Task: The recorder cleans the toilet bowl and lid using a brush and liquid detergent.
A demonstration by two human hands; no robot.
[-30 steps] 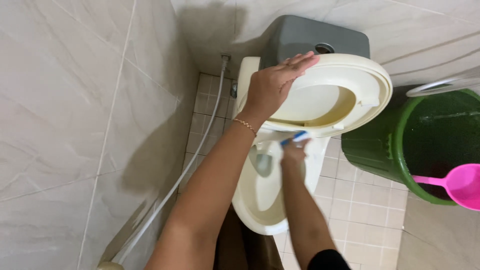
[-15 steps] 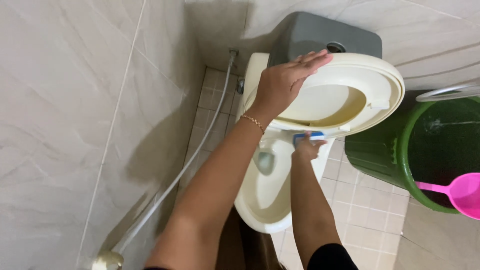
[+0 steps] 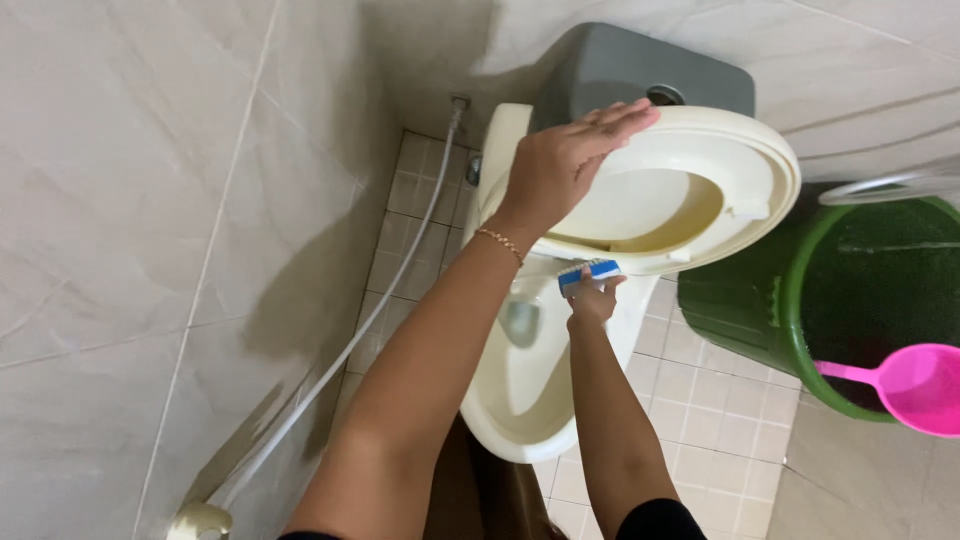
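I see my left hand (image 3: 560,165) laid flat, fingers together, on the upper face of the raised toilet seat (image 3: 700,190), near its hinge edge, holding the seat tilted up off the bowl (image 3: 520,390). My right hand (image 3: 592,300) is below the seat's front rim, fingers clamped round a small blue brush (image 3: 588,272) with white bristles; the brush sits against the underside of the seat at its lower edge, directly over the open bowl. The grey cistern (image 3: 640,75) stands behind the seat against the tiled wall. A spray hose (image 3: 380,310) runs down the wall on the left side of the bowl towards the floor. To the right of the bowl, just beside it, stands a green bucket (image 3: 760,310) with a pink dipper (image 3: 915,385) resting across its rim. Risks, in my judgement: the seat is held only by the flat palm, not gripped, so a slip on a wet surface could let it drop onto the right wrist or knock the brush into the bowl water. The brush is held at the fingertips, and hard scrubbing against the rim could twist it loose. Splash from the bristles could reach the forearms, which cross close above the bowl. I cannot tell whether the floor tiles are wet.
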